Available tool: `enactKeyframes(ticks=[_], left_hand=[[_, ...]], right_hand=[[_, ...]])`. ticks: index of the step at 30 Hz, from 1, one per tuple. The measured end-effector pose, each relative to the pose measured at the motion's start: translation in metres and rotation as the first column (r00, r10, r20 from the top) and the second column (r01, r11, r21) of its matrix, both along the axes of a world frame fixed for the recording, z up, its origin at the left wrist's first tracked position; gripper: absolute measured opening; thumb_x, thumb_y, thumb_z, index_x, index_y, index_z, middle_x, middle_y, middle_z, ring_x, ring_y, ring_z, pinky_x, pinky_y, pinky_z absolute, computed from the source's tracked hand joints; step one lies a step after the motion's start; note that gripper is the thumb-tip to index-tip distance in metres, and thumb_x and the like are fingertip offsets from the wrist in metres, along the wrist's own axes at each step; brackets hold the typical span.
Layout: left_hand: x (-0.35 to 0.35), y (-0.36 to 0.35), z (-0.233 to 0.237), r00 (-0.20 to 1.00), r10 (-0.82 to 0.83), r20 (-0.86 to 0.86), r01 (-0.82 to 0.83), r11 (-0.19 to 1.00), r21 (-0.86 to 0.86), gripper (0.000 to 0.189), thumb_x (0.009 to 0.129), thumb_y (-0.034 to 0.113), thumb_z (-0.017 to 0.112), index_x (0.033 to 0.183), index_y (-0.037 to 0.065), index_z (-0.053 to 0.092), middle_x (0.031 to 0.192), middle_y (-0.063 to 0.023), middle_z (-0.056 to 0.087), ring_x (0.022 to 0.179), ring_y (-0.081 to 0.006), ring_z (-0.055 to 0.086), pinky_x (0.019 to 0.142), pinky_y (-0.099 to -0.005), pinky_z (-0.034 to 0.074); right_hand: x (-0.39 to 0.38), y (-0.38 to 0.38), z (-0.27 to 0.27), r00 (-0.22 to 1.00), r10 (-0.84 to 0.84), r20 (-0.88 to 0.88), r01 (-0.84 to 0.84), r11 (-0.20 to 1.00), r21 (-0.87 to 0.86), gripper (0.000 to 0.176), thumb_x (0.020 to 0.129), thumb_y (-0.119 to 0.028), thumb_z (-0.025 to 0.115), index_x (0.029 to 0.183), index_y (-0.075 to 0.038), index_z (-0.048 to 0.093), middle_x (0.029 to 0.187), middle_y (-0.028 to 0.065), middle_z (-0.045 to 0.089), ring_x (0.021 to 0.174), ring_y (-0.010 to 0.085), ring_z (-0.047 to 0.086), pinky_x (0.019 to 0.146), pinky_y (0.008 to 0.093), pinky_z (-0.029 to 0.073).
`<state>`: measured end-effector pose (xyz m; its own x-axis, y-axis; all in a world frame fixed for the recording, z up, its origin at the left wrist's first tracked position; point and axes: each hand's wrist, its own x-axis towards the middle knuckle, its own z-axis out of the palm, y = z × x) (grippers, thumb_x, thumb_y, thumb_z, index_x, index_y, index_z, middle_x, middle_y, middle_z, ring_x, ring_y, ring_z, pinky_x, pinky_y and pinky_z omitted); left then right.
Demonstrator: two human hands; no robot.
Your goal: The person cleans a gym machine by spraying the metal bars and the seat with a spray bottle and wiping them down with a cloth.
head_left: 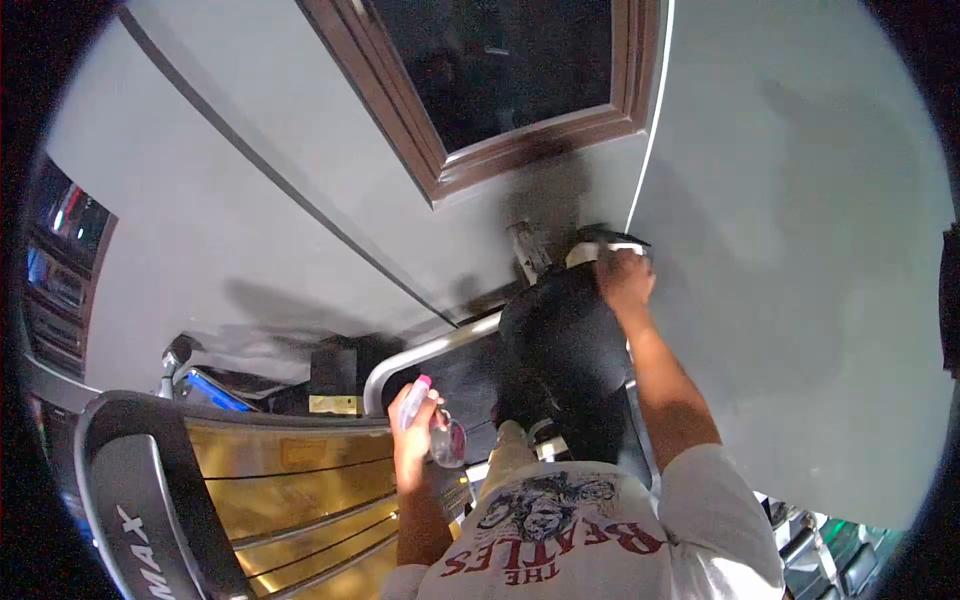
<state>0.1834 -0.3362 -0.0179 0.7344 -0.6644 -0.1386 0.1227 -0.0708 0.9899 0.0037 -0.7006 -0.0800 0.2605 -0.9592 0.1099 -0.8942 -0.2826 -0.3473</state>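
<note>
We grip a bottle (450,446) in our left hand (412,418). Right hand (624,278) blurred, beside black object (565,325); we can't tell its grip. Window (515,75) beyond hands.

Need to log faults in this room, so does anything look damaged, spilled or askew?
One thing: the pale upright piece by the wall has dark blotches, perhaps wear or dirt; the blur hides which. I see no spill, and the spray bottle is in the left hand.
</note>
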Motion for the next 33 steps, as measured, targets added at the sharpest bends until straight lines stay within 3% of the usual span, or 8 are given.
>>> enactKeyframes(ticks=[3, 6, 12, 16, 21, 25, 27, 33], left_hand=[[0.0, 0.019, -0.01, 0.999, 0.038, 0.022, -0.039, 0.999, 0.037, 0.013, 0.089, 0.01, 0.061, 0.088, -0.002, 0.057, 0.073, -0.0112, 0.062, 0.046, -0.0147, 0.055, 0.045, -0.029, 0.047], [-0.004, 0.014, -0.018, 0.999, 0.037, 0.009, -0.038, 0.995, 0.088, 0.011, 0.088, 0.009, 0.06, 0.089, -0.002, 0.057, 0.074, -0.0119, 0.062, 0.046, -0.0149, 0.055, 0.045, -0.0288, 0.047], [-0.007, -0.043, -0.014, 0.988, -0.156, 0.019, 0.155, 0.987, 0.046, 0.014, 0.086, 0.009, 0.064, 0.09, -0.002, 0.057, 0.073, -0.0104, 0.062, 0.047, -0.016, 0.058, 0.046, -0.0299, 0.047], [0.0, -0.057, 0.0, 0.979, -0.199, 0.033, 0.198, 0.98, 0.019, 0.015, 0.087, 0.01, 0.064, 0.088, -0.002, 0.056, 0.073, -0.0107, 0.061, 0.046, -0.0156, 0.058, 0.046, -0.0297, 0.046], [0.017, -0.009, 0.001, 0.998, -0.041, 0.046, 0.038, 0.998, 0.046, 0.016, 0.088, 0.013, 0.065, 0.087, -0.001, 0.057, 0.074, -0.0095, 0.062, 0.047, -0.0133, 0.056, 0.045, -0.0275, 0.047], [0.019, 0.036, -0.023, 0.994, 0.102, 0.039, -0.106, 0.988, 0.112, 0.018, 0.089, 0.016, 0.063, 0.086, -0.001, 0.057, 0.07, -0.0083, 0.062, 0.045, -0.0132, 0.055, 0.044, -0.0269, 0.044], [0.014, 0.043, -0.031, 0.989, 0.146, 0.009, -0.146, 0.985, 0.09, 0.018, 0.089, 0.016, 0.063, 0.086, -0.001, 0.057, 0.07, -0.0081, 0.062, 0.045, -0.0133, 0.055, 0.044, -0.0268, 0.044], [0.009, 0.039, -0.005, 0.991, 0.13, -0.019, -0.13, 0.992, -0.003, 0.013, 0.09, 0.01, 0.063, 0.087, -0.001, 0.056, 0.064, -0.0096, 0.06, 0.046, -0.0144, 0.055, 0.048, -0.0275, 0.045]], right_hand=[[-0.001, -0.024, -0.054, 0.923, 0.103, 0.371, -0.115, 0.993, 0.011, 0.041, 0.088, -0.039, 0.058, 0.106, -0.003, 0.065, 0.113, 0.0168, 0.062, 0.102, 0.0379, 0.057, 0.085, 0.0513, 0.048], [0.024, 0.018, -0.022, 0.98, 0.043, 0.194, -0.01, 0.985, -0.17, 0.039, 0.083, -0.035, 0.062, 0.106, -0.003, 0.064, 0.116, 0.0159, 0.061, 0.1, 0.0399, 0.055, 0.088, 0.0515, 0.046], [0.041, 0.076, -0.009, 0.874, 0.485, 0.037, -0.454, 0.841, -0.293, 0.041, 0.082, -0.039, 0.062, 0.11, -0.009, 0.063, 0.125, 0.0141, 0.055, 0.11, 0.0377, 0.048, 0.095, 0.0545, 0.039], [0.03, 0.047, -0.016, 0.934, 0.343, -0.101, -0.357, 0.894, -0.271, 0.041, 0.082, -0.04, 0.063, 0.109, -0.01, 0.064, 0.125, 0.0144, 0.054, 0.112, 0.0369, 0.047, 0.095, 0.054, 0.039], [0.003, -0.018, -0.027, 0.945, -0.001, 0.327, 0.01, 1.0, -0.026, 0.036, 0.077, -0.031, 0.071, 0.099, -0.003, 0.066, 0.106, 0.0193, 0.06, 0.093, 0.0408, 0.058, 0.08, 0.0468, 0.049], [0.055, 0.014, -0.039, 0.987, 0.146, -0.066, -0.155, 0.769, -0.62, 0.037, 0.077, -0.035, 0.067, 0.094, -0.002, 0.066, 0.103, 0.0173, 0.06, 0.091, 0.037, 0.056, 0.074, 0.0503, 0.048], [0.09, 0.066, -0.005, 0.878, 0.477, 0.035, -0.467, 0.871, -0.153, 0.034, 0.076, -0.036, 0.068, 0.094, -0.007, 0.069, 0.104, 0.0174, 0.06, 0.102, 0.0379, 0.056, 0.087, 0.0563, 0.043], [0.133, 0.124, -0.042, 0.702, 0.688, -0.182, -0.712, 0.669, -0.216, 0.035, 0.078, -0.036, 0.065, 0.099, -0.009, 0.069, 0.11, 0.0121, 0.058, 0.108, 0.0336, 0.051, 0.092, 0.0508, 0.039]])
